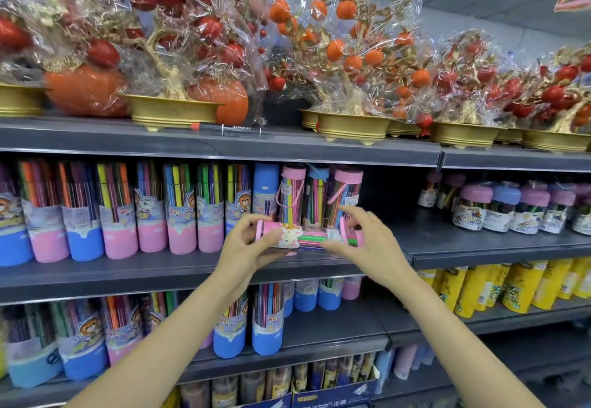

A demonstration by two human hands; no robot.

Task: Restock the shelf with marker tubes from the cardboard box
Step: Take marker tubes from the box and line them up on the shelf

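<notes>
- Left hand (244,241) & right hand (367,241): fingers pinch opposite ends of a pink marker tube (307,236), held sideways at middle shelf (192,275) edge.
- Advice: turn tube upright, cap up, before letting go.
- Behind: standing tubes (316,196); set it just beside them, in the gap w/o knocking any.
- Box not in view.

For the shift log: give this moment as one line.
left hand: holds marker tube | right hand: holds its other end | tube: sideways, before middle shelf | step: not yet shelved
</notes>
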